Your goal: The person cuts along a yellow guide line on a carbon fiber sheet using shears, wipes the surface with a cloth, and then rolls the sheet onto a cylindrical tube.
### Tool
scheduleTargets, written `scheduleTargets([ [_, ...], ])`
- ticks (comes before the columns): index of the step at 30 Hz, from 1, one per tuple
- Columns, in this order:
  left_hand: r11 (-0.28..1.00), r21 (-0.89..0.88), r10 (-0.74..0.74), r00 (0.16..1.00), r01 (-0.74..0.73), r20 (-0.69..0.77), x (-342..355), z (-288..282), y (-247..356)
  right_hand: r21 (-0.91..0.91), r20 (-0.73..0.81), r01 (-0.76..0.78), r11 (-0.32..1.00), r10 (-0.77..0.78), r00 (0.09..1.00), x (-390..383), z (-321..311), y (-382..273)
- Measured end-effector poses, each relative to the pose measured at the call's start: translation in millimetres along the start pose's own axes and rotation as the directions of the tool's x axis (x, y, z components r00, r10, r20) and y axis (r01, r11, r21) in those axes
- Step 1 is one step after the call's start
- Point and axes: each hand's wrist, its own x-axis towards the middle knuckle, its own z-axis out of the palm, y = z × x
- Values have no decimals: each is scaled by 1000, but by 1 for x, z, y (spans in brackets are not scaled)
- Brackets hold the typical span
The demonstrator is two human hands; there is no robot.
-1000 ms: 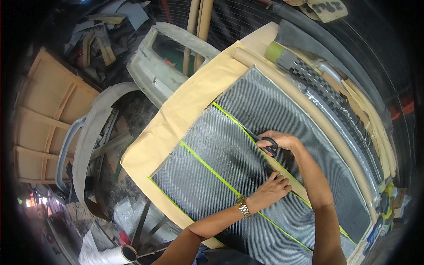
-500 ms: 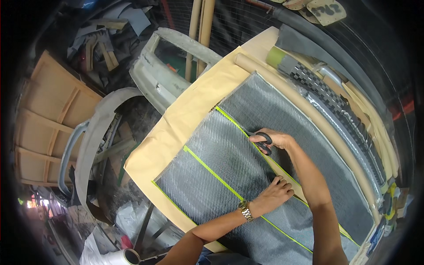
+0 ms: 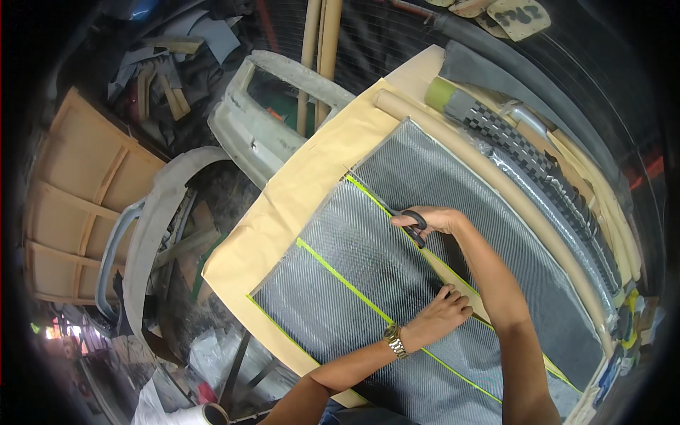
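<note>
A dark grey woven cloth [image 3: 361, 234], like carbon-fibre fabric, lies over the table with yellow-green tape lines [image 3: 343, 280] across it. My right hand [image 3: 437, 219] is closed around the black handles of scissors [image 3: 416, 235], whose blades lie along one tape line and are partly hidden by cloth. Behind the scissors, nearer me, a slit in the cloth bares tan paper beneath. My left hand [image 3: 445, 310], below a metal wristwatch [image 3: 394, 340], pinches the cloth beside that slit. Its fingertips are partly hidden.
Tan paper [image 3: 241, 244] borders the cloth. Along the right side lie a long cardboard tube [image 3: 489, 177] and a roll of checkered material [image 3: 517, 142]. Grey moulded vehicle panels [image 3: 166, 205] and a ribbed wooden panel [image 3: 81, 205] stand left. A white roll [image 3: 202, 414] sits lower left.
My right hand and the scissors have moved slightly up and left along the tape line. My left hand stays on the cloth in nearly the same spot.
</note>
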Motion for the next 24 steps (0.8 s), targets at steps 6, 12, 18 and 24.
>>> scheduleTargets([
  [6,1000,8,9,1000,-9,-12,-3,2,1,-62,-76,57,996,-61,995,4,7,-13],
  [12,1000,-17,3,1000,-3,-20,-4,0,1,-101,-88,101,990,-110,990,6,6,-8],
  [18,999,-31,10,999,-8,51,-2,1,2,-60,-26,-1,998,0,1000,29,1,-17],
  [24,999,-28,21,998,-20,57,-3,4,2,-97,-110,33,995,-44,993,35,4,-23],
])
